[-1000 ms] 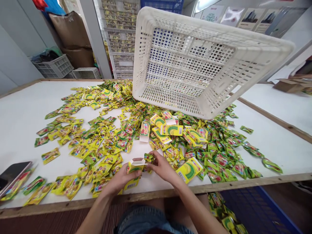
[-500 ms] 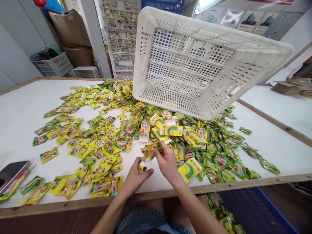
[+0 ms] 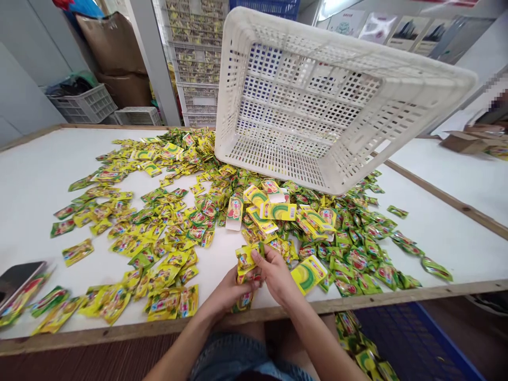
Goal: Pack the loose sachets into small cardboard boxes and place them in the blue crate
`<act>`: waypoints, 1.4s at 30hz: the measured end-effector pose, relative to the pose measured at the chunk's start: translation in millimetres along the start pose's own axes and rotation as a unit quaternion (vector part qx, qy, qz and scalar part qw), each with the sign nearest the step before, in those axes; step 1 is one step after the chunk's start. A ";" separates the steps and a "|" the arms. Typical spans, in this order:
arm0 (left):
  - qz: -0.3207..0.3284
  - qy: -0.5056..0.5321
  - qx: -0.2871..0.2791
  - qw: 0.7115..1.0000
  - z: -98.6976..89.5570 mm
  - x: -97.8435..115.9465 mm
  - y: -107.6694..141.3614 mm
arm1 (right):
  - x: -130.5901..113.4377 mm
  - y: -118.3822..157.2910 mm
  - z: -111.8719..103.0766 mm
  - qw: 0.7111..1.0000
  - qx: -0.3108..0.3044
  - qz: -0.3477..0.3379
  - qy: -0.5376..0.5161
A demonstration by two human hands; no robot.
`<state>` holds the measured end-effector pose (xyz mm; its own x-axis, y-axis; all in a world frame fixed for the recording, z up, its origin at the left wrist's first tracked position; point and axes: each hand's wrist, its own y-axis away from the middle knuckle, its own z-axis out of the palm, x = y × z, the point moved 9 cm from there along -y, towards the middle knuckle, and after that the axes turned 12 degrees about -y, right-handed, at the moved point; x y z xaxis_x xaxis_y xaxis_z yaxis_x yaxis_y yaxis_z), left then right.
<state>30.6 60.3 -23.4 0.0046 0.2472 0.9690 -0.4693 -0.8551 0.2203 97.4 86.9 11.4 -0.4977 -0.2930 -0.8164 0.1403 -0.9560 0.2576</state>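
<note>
"Yellow packet (image 3: 244, 257): where is it exactly?"

"It is above the surface (image 3: 32, 180), near the front edge, before my body. My right hand (image 3: 275, 271) holds it by one side. These fingers are nearly together, with the packet pinched against the thumb. Whether I have one packet there or several, I cannot tell."

"And the left one?"

"My left hand (image 3: 230, 290) is just below, the fingers curled and grasping a red and yellow piece (image 3: 251, 275). Under this hand shows also a yellow-green end (image 3: 243, 303); packet or box, I cannot tell."

"How is it handled well, do you think?"

"In my judgement, the pinch must be light but sure, because the wrapper looks thin and may slip or crease. I should keep both hands close, the left supporting from below, and the packet flat, with its edges not folded."

"What is around you?"

"Near my right hand a yellow box (image 3: 309, 275) lies on its broad side. Farther, small boxes (image 3: 278, 211) lie heaped upon loose packets (image 3: 166, 246), which spread to both sides. Behind them a white basket (image 3: 224, 95) is tilted, its mouth toward me. Far left is a phone (image 3: 19, 280)."
</note>
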 end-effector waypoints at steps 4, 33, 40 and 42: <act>-0.033 0.047 -0.071 0.996 14.6 2.2 -0.3 | -22.4 7.8 -2.1 0.999 -0.005 -0.038 0.037; -0.021 0.046 -0.084 0.995 12.2 11.0 5.6 | -51.6 25.6 48.1 0.755 -0.192 -0.172 0.604; -0.037 -0.014 -0.101 0.994 14.8 6.2 4.4 | -37.7 26.2 45.1 0.696 -0.188 -0.109 0.684; -0.039 -0.015 -0.079 0.996 11.5 6.2 3.4 | -35.3 28.9 46.5 0.701 -0.195 -0.109 0.677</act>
<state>39.2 53.7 -15.3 0.0728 0.2941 0.9530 -0.5996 -0.7507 0.2775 79.3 70.2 71.7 0.6886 0.3698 -0.6237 0.5423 -0.8337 0.1045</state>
